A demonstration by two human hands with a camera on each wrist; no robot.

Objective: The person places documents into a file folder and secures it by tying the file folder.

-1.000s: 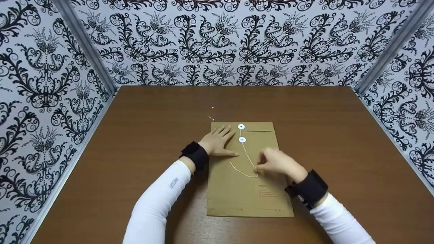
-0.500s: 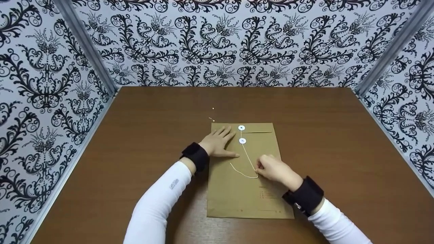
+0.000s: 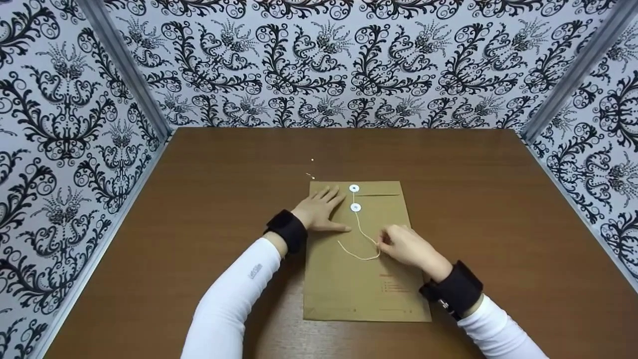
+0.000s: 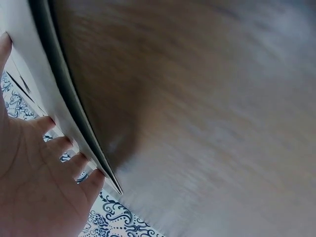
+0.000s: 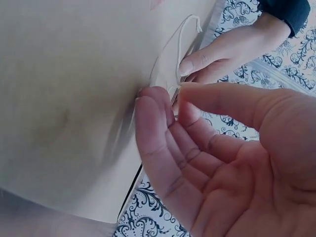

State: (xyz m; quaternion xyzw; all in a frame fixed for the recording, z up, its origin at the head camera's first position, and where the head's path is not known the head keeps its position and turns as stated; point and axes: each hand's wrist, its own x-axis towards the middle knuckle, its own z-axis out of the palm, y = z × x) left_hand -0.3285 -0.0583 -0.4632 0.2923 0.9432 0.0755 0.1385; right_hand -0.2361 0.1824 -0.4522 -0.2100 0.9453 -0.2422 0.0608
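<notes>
A brown kraft envelope (image 3: 344,279) lies flat on the table, with two white paper button discs near its flap, the upper disc (image 3: 354,188) and the lower disc (image 3: 355,207). A thin white string (image 3: 360,258) runs from the lower disc down to the right hand, and its loose end curves back left over the paper. My left hand (image 3: 319,209) rests spread on the envelope's upper left edge, its thumb pointing toward the string. With curled fingers, my right hand (image 3: 406,245) pinches the string at the envelope's right side; the right wrist view shows the string (image 5: 178,54) by the thumb tip.
The brown wooden table (image 3: 224,169) extends around the envelope. Small white scraps (image 3: 311,176) lie just beyond its upper left corner. Patterned walls (image 3: 319,60) with grey corner posts enclose the back and sides.
The string between the lower disc and my right hand has gone from straight to slack and bowed. My right hand has shifted only slightly; the left hand has stayed put.
</notes>
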